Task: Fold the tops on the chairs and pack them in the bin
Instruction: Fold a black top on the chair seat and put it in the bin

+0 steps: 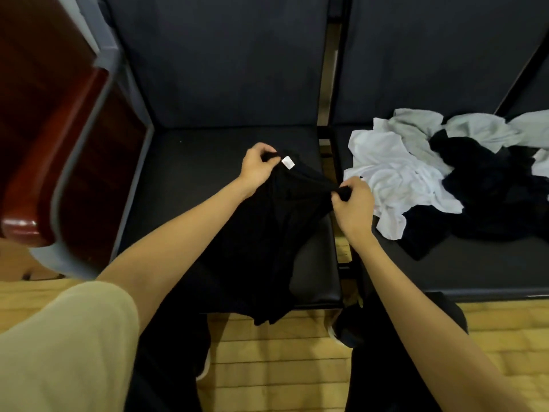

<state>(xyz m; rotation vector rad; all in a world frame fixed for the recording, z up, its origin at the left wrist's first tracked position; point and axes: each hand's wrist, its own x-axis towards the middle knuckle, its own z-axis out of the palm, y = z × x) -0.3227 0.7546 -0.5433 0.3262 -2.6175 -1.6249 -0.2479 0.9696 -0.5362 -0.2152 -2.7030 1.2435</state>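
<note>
So the black top is pretty rumpled, stretched out by its neckline with a little white tag showing at the collar. It's draped over the seat of the left dark chair, and the bottom hem hangs past the front edge toward the wooden floor.

On the right chair there's a messy pile: a crumpled white top, grey tops behind it and more black clothing tangled in, all overlapping. The pile sits just beside the right hand, across the gap between the two seats. A reddish-brown wooden chair with a grey metal frame crowds the left side.

Both arms reach forward and down, bare below a beige sleeve. The left hand pinches the collar next to the tag, fingers curled onto the fabric. The right hand grips the other side of the neckline, fingers closed around a bunch of cloth.
</note>
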